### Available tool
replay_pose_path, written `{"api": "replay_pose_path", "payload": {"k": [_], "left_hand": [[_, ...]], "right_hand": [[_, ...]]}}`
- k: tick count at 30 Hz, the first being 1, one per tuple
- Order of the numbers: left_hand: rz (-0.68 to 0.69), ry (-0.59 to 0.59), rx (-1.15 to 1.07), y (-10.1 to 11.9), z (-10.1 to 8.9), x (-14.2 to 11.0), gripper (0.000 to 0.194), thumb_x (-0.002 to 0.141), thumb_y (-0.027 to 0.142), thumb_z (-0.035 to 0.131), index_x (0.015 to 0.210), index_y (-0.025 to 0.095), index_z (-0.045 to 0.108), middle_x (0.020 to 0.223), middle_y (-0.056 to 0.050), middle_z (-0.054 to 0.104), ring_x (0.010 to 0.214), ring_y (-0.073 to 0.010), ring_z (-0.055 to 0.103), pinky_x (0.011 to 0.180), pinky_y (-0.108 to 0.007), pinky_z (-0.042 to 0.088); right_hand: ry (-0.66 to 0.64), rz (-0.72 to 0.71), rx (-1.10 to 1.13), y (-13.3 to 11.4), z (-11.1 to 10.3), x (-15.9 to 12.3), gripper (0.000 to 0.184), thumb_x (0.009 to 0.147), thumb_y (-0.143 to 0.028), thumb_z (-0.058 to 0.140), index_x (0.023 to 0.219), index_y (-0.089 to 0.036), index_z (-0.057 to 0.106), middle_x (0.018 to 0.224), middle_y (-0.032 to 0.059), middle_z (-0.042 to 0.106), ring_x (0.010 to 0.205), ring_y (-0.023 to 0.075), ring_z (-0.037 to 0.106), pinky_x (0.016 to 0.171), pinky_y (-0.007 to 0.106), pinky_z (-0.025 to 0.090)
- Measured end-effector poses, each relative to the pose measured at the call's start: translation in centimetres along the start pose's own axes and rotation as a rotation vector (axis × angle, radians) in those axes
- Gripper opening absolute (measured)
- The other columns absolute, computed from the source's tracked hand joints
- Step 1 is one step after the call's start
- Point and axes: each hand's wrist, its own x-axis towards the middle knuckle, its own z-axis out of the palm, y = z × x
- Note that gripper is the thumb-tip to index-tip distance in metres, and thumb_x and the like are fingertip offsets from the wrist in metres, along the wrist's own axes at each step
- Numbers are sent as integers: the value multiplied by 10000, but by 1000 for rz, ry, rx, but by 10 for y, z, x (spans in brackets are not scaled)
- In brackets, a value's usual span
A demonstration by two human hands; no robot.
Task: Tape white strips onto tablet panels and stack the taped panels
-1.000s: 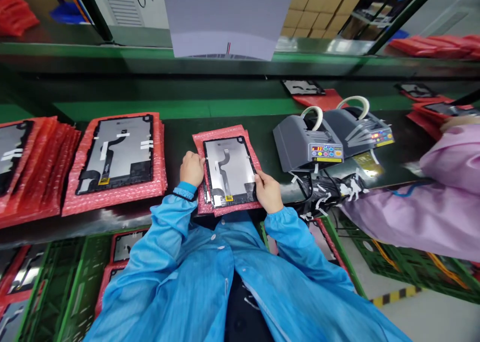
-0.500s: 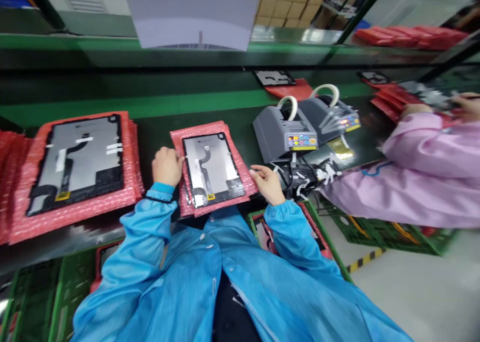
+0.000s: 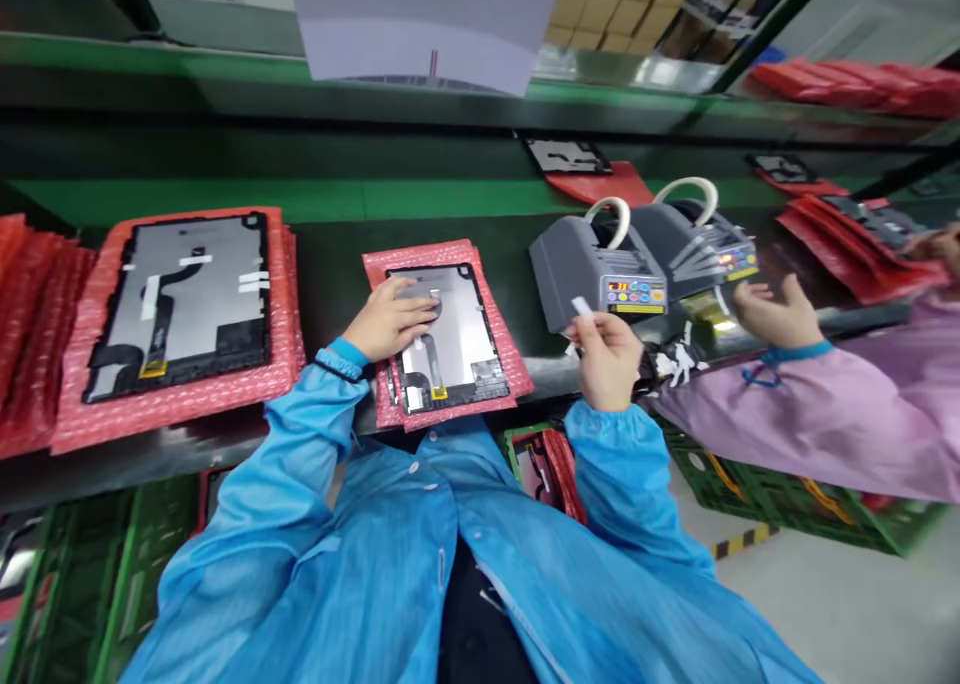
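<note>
A tablet panel (image 3: 459,349) lies back side up on a stack of red bubble-wrap sheets (image 3: 510,364) straight ahead of me on the dark bench. My left hand (image 3: 390,319) rests on the panel's upper left part, fingers stretched flat and pressing on it. My right hand (image 3: 606,352) is raised to the right of the panel, just below the nearer grey tape dispenser (image 3: 592,269). Its fingers pinch a short white strip of tape (image 3: 582,307).
A larger panel (image 3: 184,299) on red bubble wrap lies to the left, with more red sheets (image 3: 30,304) beyond it. A second tape dispenser (image 3: 697,239) stands right of the first. A co-worker's hand (image 3: 776,314) and pink sleeve (image 3: 825,414) reach in from the right. Green crates (image 3: 82,564) sit under the bench.
My right hand left the panel's right edge, went to the tape dispenser and now pinches a strip of tape. My left hand moved from the panel's left edge onto its surface.
</note>
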Motion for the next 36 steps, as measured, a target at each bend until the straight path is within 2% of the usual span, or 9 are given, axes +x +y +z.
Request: {"api": "replay_pose_path", "payload": {"k": [3, 5, 8, 10, 18, 24, 27, 31, 36], "left_hand": [[-29, -50, 22, -2, 3, -2, 379, 904, 473, 519, 1159, 259, 699, 1297, -49, 641, 1357, -345, 327, 1126, -638, 177], [-40, -81, 33, -2, 4, -3, 435, 887, 528, 530, 1204, 268, 674, 1364, -54, 590, 1372, -364, 300, 1128, -667, 127], [-51, -116, 44, -3, 5, -3, 498, 862, 582, 543, 1259, 294, 634, 1454, -49, 500, 1381, -379, 283, 1127, -684, 104], [-57, -128, 46, -4, 5, -4, 511, 858, 593, 542, 1279, 312, 617, 1477, -44, 472, 1382, -380, 282, 1127, -688, 97], [-60, -129, 26, -4, 7, -4, 530, 861, 617, 515, 1290, 321, 608, 1481, -47, 466, 1371, -383, 290, 1130, -692, 85], [-56, -116, 15, -4, 8, -5, 511, 858, 615, 520, 1274, 336, 619, 1470, -42, 478, 1364, -369, 297, 1133, -688, 79], [-55, -109, 14, -5, 9, -5, 498, 855, 605, 536, 1268, 341, 622, 1466, -41, 483, 1359, -361, 304, 1133, -688, 78], [-59, -107, 10, -5, 8, -5, 498, 852, 600, 544, 1258, 325, 632, 1459, -47, 491, 1357, -360, 307, 1133, -687, 80], [-75, -107, 11, -5, 8, -5, 504, 842, 599, 559, 1251, 316, 637, 1453, -53, 498, 1349, -364, 317, 1131, -684, 86]], "right_hand": [[-477, 12, -72, -12, 45, 2, 363, 799, -519, 608, 708, -167, 620, 577, -21, 561, 527, 92, 484, 541, 230, 383], [-699, 42, -142, -12, 79, 9, 316, 821, -450, 588, 684, -166, 604, 544, -37, 507, 508, 89, 441, 529, 229, 345], [-887, 97, -312, -7, 120, 20, 239, 843, -300, 537, 643, -171, 556, 522, -50, 459, 503, 90, 413, 533, 227, 322], [-943, 83, -442, -3, 135, 24, 231, 851, -236, 499, 634, -172, 543, 547, -39, 489, 536, 99, 444, 563, 228, 340], [-1020, -21, -926, -17, 149, 25, 257, 887, -211, 449, 843, -139, 692, 823, 61, 700, 729, 150, 601, 677, 240, 410], [-1029, -46, -1141, -35, 158, 21, 319, 914, -261, 448, 996, -126, 726, 1002, 118, 729, 923, 198, 657, 735, 247, 429], [-1017, -57, -1154, -36, 160, 19, 323, 916, -325, 475, 947, -133, 733, 962, 125, 732, 920, 211, 664, 753, 260, 441], [-960, -57, -1106, -27, 160, 23, 275, 853, -395, 602, 766, -162, 719, 820, 118, 715, 854, 229, 663, 739, 289, 459], [-753, -101, -1076, -14, 153, 37, 378, 649, -520, 784, 587, -179, 634, 642, 115, 637, 802, 258, 645, 681, 314, 465]]}}
